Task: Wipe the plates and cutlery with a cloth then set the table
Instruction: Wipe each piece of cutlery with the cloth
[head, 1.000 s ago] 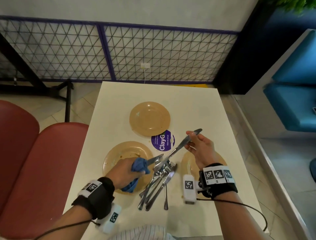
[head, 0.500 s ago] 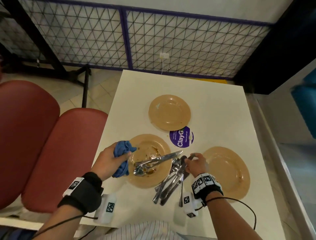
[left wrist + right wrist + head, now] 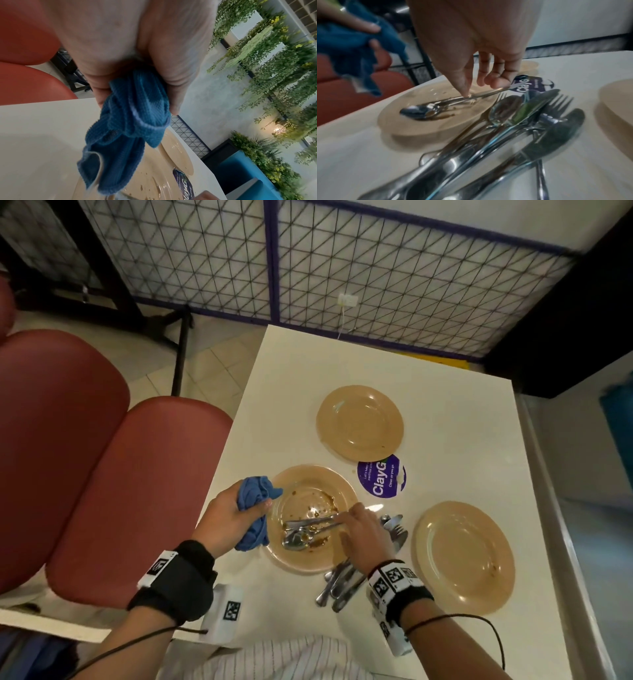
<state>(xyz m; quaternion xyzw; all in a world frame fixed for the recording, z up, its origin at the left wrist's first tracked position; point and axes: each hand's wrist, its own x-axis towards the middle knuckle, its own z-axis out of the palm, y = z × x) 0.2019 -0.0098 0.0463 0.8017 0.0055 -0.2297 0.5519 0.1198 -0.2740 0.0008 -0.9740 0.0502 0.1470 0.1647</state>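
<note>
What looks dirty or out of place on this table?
The near-left plate has brown sauce smears and crumbs, with a spoon lying in the residue. A loose heap of cutlery lies crisscrossed beside it. The far plate looks mostly clean.

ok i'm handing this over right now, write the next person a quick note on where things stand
Left hand grips the blue cloth at the dirty plate's left rim.
Right hand pinches a knife lying across the dirty plate, beside a spoon.
The cutlery pile lies on the table between that plate and the right plate; the far plate sits behind.
Done: can't tell which cutlery has been wiped.
Left: the near plate still has sauce, so wiping continues; then set the table.
</note>
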